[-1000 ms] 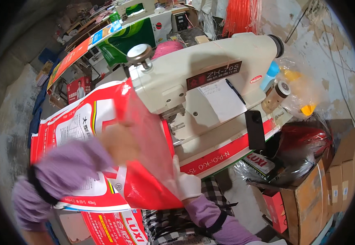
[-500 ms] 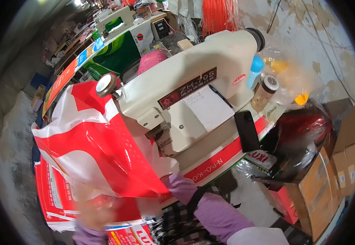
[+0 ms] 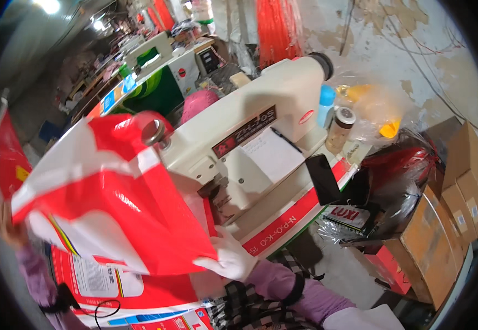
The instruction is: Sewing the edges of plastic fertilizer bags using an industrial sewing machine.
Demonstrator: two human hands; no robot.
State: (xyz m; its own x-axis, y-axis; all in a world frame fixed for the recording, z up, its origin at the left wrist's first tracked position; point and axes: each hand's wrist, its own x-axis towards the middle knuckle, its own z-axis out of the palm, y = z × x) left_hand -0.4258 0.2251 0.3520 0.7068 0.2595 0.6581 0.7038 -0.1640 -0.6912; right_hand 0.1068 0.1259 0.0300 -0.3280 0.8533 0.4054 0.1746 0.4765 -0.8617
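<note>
A large red and white plastic sack point(image 3: 140, 203) is spread across the left of the view, its upper part lying against the needle end of a cream sewing machine point(image 3: 239, 135). My left hand point(image 3: 9, 225), bare, grips the sack's far left edge, and a red flap with a yellow patch stands up above the fingers. With a white glove on, my right hand point(image 3: 231, 256) pinches the sack's near right corner just in front of the machine bed. Its fingertips are partly behind the sheet. Below lies a pile of similar printed red sacks point(image 3: 93, 275).
On the machine table rest a sheet of paper point(image 3: 272, 157) with a pen, a black phone point(image 3: 322, 179), a brown-filled jar point(image 3: 341, 129) and a blue-capped bottle point(image 3: 326, 104). Cardboard boxes point(image 3: 426, 247) and plastic-wrapped goods stand at the right. Red strands point(image 3: 279, 33) hang behind.
My left hand has swung outward and up to the left, drawing the sack's edge wide. My right hand, previously mostly hidden by the sack, now shows at its corner. The view has shifted slightly.
</note>
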